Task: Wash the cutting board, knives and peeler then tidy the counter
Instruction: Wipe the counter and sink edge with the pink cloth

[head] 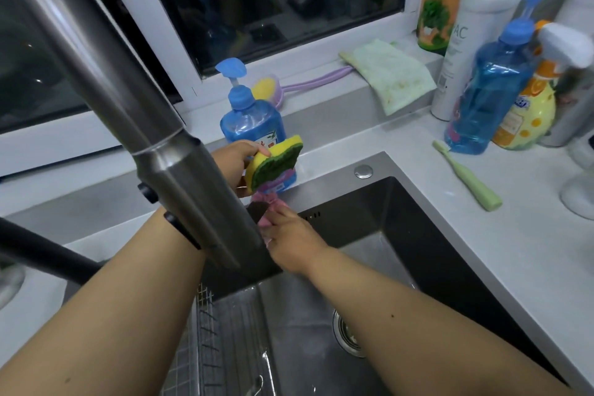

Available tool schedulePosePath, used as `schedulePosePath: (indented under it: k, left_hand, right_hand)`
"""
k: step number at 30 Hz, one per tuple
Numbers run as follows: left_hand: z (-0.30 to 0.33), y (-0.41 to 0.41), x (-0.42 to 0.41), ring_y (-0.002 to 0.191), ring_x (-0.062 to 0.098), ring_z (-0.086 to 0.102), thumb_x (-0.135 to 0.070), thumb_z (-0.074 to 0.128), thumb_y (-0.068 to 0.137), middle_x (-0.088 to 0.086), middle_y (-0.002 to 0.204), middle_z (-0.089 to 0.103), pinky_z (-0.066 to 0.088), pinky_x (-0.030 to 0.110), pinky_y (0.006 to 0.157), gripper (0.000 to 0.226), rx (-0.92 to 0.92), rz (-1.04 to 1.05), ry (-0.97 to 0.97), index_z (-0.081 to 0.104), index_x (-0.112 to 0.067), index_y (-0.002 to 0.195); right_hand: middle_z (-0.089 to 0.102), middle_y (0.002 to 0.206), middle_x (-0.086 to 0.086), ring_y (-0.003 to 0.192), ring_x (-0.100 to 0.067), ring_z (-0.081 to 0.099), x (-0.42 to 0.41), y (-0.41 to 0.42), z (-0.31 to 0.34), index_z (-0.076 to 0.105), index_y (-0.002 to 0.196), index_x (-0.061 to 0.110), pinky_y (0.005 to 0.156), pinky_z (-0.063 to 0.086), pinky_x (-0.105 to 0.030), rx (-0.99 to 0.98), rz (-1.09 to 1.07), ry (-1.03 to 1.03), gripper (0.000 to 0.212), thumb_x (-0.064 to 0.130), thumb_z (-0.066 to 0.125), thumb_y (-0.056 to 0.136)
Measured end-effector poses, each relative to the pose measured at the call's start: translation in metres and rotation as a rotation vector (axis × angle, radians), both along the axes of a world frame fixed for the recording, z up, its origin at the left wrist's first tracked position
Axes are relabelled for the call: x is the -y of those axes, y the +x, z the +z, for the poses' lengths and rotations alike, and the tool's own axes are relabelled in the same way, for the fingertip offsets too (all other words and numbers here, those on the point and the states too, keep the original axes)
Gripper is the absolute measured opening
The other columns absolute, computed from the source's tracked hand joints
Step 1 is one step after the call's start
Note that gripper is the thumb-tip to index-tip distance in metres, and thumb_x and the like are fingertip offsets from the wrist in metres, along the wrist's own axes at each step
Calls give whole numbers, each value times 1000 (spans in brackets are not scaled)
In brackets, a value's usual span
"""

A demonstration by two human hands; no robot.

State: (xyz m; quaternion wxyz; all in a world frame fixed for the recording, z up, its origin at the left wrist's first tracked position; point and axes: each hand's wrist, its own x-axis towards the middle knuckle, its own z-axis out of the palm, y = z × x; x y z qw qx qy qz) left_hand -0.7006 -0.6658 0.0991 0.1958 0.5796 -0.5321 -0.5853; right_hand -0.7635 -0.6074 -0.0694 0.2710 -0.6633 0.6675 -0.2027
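Observation:
My left hand (236, 157) grips a yellow sponge with a green scouring face (276, 161) above the back edge of the sink (418, 235). Just below it, my right hand (292, 241) holds a pink-handled tool (264, 222), seemingly a knife. A short piece of dark blade (257, 211) shows beside the faucet. The rest of the tool is hidden behind the faucet and my fingers. The sponge sits right above the pink end, and I cannot tell whether they touch.
The big steel faucet (180, 151) crosses the view and covers part of both hands. A blue soap pump bottle (250, 119) stands behind the sponge. On the right counter are a green brush (466, 175), several bottles (488, 93) and a green cloth (389, 74). A wire rack (209, 331) lies in the sink by the drain (345, 334).

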Motion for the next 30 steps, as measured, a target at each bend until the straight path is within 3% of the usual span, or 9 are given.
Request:
schedulePosePath:
  k: [7,10,12,15,17,19,21,24,30]
  left_hand:
    - [-5,-21,-10,87,24,56,-19,50,91,10,101,58,51,38,80,14,33,-112,-224,62,-20,84]
    - [-14,-39,-10,89,23,55,-12,47,92,4,94,59,48,31,71,21,50,-163,-300,62,-21,80]
    - [-19,-52,-14,92,23,55,-6,44,91,-2,86,59,46,30,77,21,54,-196,-332,64,-14,88]
    - [-36,-71,-19,110,29,55,-5,45,92,5,105,62,42,27,85,27,161,-248,-386,65,-5,110]
    - [-50,-80,-21,98,25,56,-12,49,92,0,93,61,41,29,79,18,240,-242,-452,65,-12,99]
    - [-66,-87,-22,82,23,55,-18,51,90,0,79,59,42,30,72,12,250,-205,-436,60,-17,83]
    - [-85,-91,-20,81,25,59,-19,51,88,4,84,64,45,31,71,12,335,-223,-480,58,-20,78]
    - [-106,-93,-17,84,27,61,-16,56,81,7,93,65,52,33,76,14,379,-291,-572,58,-25,71]
    - [-132,-96,-12,113,23,50,8,58,77,6,118,55,27,10,91,24,339,-465,-711,60,-16,77]
  right_hand:
    - [42,146,-9,138,-24,31,-9,-71,19,59,129,21,113,28,-31,-128,-110,104,51,29,37,84]
    - [47,136,-12,117,-30,51,-13,-117,29,62,123,20,98,43,-33,-155,-323,202,49,19,50,75]
    - [50,132,-13,109,-30,55,-12,-138,25,63,119,17,92,46,-32,-143,-405,215,53,24,42,71]
    - [56,126,-13,106,-27,55,-21,-145,29,65,114,12,90,44,-29,-78,-461,181,51,30,34,78]
    - [61,118,-14,90,-21,57,-27,-147,38,66,110,7,81,41,-27,63,-574,162,41,27,36,92]
    - [60,118,-17,97,-26,58,-31,-160,39,60,118,2,85,41,-31,306,-734,178,42,32,43,94]
    - [62,117,-15,103,-29,59,-39,-173,38,61,118,1,92,44,-36,670,-910,166,50,38,61,85]
    - [67,111,-18,99,-30,63,-52,-184,34,67,109,-1,96,47,-42,1069,-994,84,51,28,75,68]
    - [68,102,-19,88,-22,64,-61,-188,42,65,101,-9,85,51,-29,1443,-957,-64,26,2,51,82]
